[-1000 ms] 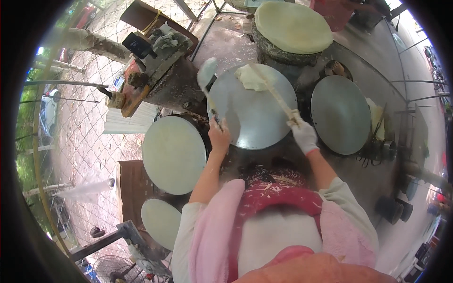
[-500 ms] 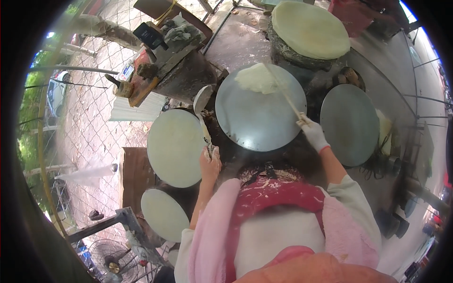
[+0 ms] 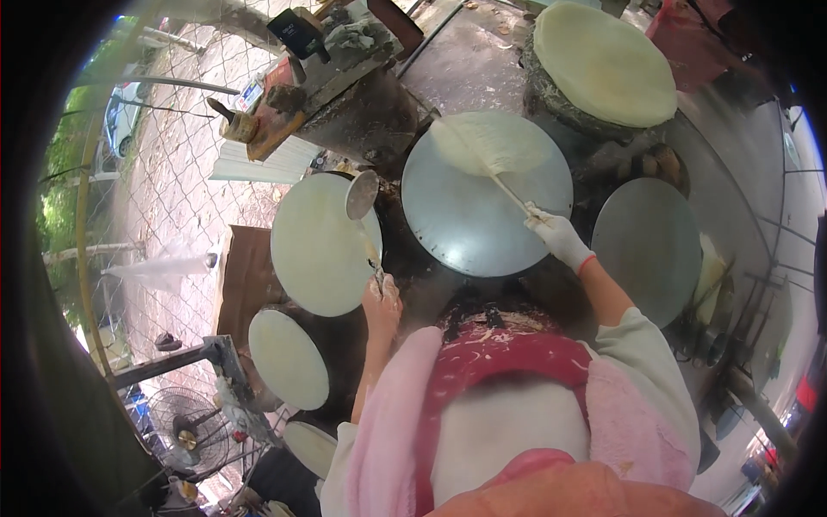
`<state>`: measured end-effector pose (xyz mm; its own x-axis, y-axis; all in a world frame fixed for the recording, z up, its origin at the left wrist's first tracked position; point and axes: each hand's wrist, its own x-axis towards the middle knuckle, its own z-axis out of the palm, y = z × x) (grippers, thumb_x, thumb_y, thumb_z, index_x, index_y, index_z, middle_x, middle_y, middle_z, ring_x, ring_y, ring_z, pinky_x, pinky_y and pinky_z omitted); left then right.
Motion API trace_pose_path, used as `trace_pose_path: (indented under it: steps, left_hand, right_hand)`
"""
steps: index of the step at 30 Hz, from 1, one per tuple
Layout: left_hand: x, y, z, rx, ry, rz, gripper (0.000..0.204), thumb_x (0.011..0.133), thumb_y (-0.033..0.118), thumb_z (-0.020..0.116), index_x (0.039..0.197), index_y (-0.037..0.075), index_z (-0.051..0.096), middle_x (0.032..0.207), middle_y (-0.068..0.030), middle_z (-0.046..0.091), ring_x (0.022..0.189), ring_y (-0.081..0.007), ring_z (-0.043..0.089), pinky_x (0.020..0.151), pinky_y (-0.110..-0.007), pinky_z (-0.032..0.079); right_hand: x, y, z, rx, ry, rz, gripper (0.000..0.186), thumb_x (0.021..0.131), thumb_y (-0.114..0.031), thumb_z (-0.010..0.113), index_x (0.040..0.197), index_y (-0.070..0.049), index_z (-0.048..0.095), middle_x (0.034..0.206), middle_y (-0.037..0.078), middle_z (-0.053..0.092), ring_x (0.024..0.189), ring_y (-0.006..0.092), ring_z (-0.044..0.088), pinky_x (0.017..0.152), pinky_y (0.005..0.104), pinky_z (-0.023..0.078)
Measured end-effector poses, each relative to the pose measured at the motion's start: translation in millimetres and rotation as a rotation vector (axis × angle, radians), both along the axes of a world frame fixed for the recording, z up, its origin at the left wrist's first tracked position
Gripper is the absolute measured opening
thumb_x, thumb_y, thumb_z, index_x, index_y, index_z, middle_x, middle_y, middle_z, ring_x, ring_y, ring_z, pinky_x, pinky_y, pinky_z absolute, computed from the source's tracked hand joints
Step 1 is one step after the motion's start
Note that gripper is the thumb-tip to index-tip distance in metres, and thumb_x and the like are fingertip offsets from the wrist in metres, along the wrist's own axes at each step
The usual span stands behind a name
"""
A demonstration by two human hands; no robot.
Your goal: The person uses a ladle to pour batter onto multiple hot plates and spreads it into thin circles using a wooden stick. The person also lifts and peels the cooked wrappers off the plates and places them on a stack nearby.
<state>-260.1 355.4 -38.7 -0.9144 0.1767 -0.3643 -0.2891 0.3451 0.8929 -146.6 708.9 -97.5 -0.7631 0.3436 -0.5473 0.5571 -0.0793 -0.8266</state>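
Observation:
My right hand [image 3: 556,234], in a white glove, grips the handle of a thin stick-like batter spreader [image 3: 508,191]. Its far end rests in pale batter [image 3: 491,146], which forms a layer over the far part of a round grey griddle [image 3: 474,228]. In my bare, batter-smeared left hand [image 3: 382,302] is the handle of a ladle [image 3: 362,195]. The ladle's bowl hangs over the right edge of a second round griddle coated with a pale pancake [image 3: 319,250]. The spreader's far end is hard to make out in the batter.
A stack of pale flatbreads [image 3: 603,65] lies on a round stand at the far right. Right of me is a bare grey griddle [image 3: 648,254]. Another coated griddle [image 3: 289,360] sits at near left, above a fan [image 3: 185,426]. A cluttered stand [image 3: 345,112] and wire fence flank the far left.
The batter has spread wider and thinner across the far part of the middle griddle. My right hand has shifted slightly left with the spreader. The ladle's bowl has moved over the left griddle.

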Motion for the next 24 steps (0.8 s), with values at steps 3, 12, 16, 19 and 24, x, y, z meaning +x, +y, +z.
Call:
trace_pose_path:
  steps: [3, 12, 16, 19, 24]
  left_hand:
    - [9, 0, 1, -0.019, -0.080, 0.058, 0.016, 0.096, 0.017, 0.046, 0.087, 0.004, 0.046, 0.059, 0.0006, 0.041, 0.037, -0.0075, 0.038, 0.033, -0.023, 0.030]
    - [32, 1, -1, -0.110, -0.084, 0.144, 0.017, 0.096, 0.018, 0.047, 0.085, 0.005, 0.045, 0.059, 0.0002, 0.040, 0.037, -0.0080, 0.038, 0.032, -0.024, 0.029]
    - [39, -2, 1, -0.107, -0.113, 0.185, 0.018, 0.095, 0.017, 0.047, 0.081, 0.006, 0.044, 0.059, 0.0000, 0.041, 0.036, -0.0082, 0.038, 0.032, -0.024, 0.029]
    - [40, 4, 1, -0.108, -0.151, 0.205, 0.018, 0.094, 0.017, 0.048, 0.081, 0.007, 0.044, 0.058, 0.0000, 0.041, 0.036, -0.0085, 0.038, 0.032, -0.024, 0.030]
    - [56, -6, -2, -0.147, -0.200, 0.252, 0.018, 0.094, 0.017, 0.049, 0.080, 0.007, 0.044, 0.058, 0.0003, 0.041, 0.037, -0.0087, 0.039, 0.032, -0.025, 0.030]
  right_hand:
    - [13, 34, -22, 0.103, 0.206, 0.056, 0.044, 0.086, -0.012, 0.065, 0.125, 0.004, 0.053, 0.130, 0.011, 0.054, 0.119, 0.0119, 0.049, 0.101, 0.0234, 0.036]
    - [-8, 57, -19, 0.016, 0.024, 0.316, 0.045, 0.088, -0.019, 0.062, 0.128, -0.001, 0.052, 0.126, 0.004, 0.058, 0.111, 0.0120, 0.056, 0.097, 0.0221, 0.039]
    - [-10, 100, -15, 0.052, 0.263, 0.251, 0.049, 0.086, -0.014, 0.064, 0.129, 0.003, 0.049, 0.131, 0.010, 0.054, 0.117, 0.0133, 0.051, 0.100, 0.0245, 0.037]
    - [-28, 121, -22, 0.139, 0.157, 0.390, 0.047, 0.088, -0.016, 0.060, 0.129, 0.005, 0.049, 0.133, 0.013, 0.051, 0.119, 0.0152, 0.050, 0.100, 0.0241, 0.036]
    - [-22, 95, -18, -0.031, 0.022, 0.486, 0.044, 0.084, -0.013, 0.065, 0.125, 0.002, 0.055, 0.131, 0.011, 0.054, 0.120, 0.0128, 0.048, 0.102, 0.0237, 0.033]
